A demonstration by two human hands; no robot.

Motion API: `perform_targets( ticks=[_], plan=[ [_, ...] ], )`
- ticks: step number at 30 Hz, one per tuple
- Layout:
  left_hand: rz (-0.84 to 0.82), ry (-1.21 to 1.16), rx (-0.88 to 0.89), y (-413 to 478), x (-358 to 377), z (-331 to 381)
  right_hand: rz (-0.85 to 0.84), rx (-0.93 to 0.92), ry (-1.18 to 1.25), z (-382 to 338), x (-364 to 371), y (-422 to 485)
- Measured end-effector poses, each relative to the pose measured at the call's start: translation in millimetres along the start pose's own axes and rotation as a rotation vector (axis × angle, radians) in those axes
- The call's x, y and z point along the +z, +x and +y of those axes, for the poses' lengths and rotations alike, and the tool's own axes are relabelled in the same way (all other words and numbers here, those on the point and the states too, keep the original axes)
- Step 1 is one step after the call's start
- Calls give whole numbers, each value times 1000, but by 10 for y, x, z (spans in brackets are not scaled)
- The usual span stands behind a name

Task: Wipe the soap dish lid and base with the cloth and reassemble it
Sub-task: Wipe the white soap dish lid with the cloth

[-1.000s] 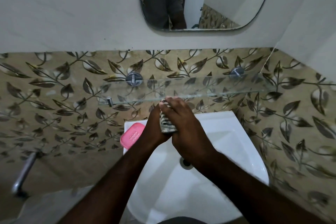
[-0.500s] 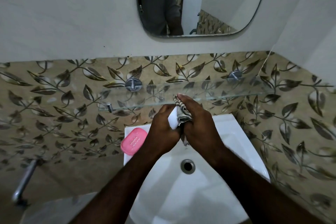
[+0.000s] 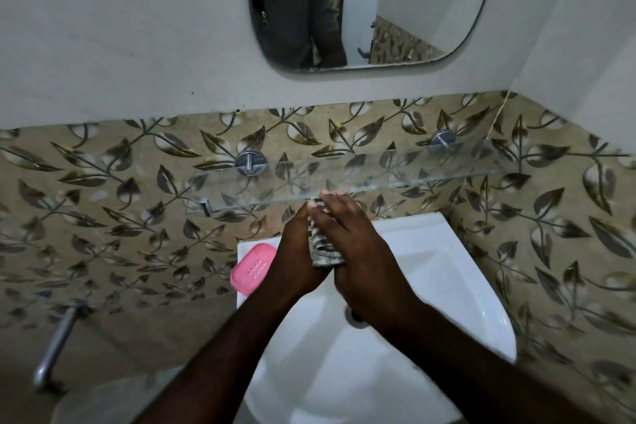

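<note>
**Soap dish, mid-wipe: right hand (image 3: pixel 358 251) slid over cloth (image 3: pixel 321 248)**

Since half a second ago the right hand has slid across the striped cloth, hiding the white dish piece. Right hand: fingers straight, pressing. Left hand (image 3: pixel 296 251): curled round the bundle, bracing it against the rub. Pink dish piece (image 3: pixel 253 268): parked on sink rim (image 3: pixel 430 227) beside the left hand, likely awaiting reassembly.

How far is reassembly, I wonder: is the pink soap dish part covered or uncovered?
Uncovered: the pink soap dish part lies on the sink rim, slots showing, while left hand and right hand hold the cloth between them.
</note>
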State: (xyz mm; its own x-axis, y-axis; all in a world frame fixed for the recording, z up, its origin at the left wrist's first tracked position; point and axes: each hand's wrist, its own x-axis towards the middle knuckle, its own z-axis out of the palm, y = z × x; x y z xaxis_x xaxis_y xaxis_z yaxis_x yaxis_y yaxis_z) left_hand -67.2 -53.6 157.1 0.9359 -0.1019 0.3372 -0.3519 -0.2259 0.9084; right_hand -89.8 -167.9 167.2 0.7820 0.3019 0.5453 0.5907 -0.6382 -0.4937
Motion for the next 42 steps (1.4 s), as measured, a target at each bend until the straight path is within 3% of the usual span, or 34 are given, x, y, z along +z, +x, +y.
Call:
perform_targets(
  ticks=[4, 8, 12, 17, 19, 21, 24, 26, 33, 39, 42],
  plan=[
    [-7, 152, 64, 11, 21, 17, 48, 246, 329, 159, -91, 110],
    [-28, 270, 31, -6, -22, -50, -34, 424, 657, 199, -117, 86],
    [120, -81, -170, -41, -65, 20, -112, 553, 975, 312, -148, 75],
    [62, -374, -245, -37, -93, 41, -228, 537, 1164, 447, -159, 31],
    [46, -438, -286, -44, -101, 27, -225, 499, 1111, 474, -179, 51],
    [44, -424, -316, -17, -143, -5, -248, 425, 893, 528, -213, 77],
    [-54, -207, -321, 62, -260, -12, -332, 239, 384, 653, -278, 113],
    [-175, -61, -328, 102, -298, 2, -365, 179, 240, 675, -272, 119],
    [-214, -29, -392, 79, -246, -49, -206, 204, 198, 373, -180, 64],
    [-44, 70, -186, 27, -129, 2, -41, 42, 32, 221, 94, -48],
    [64, 122, -206, 10, -54, 14, 22, 235, 128, 439, 71, 17]
  ],
)
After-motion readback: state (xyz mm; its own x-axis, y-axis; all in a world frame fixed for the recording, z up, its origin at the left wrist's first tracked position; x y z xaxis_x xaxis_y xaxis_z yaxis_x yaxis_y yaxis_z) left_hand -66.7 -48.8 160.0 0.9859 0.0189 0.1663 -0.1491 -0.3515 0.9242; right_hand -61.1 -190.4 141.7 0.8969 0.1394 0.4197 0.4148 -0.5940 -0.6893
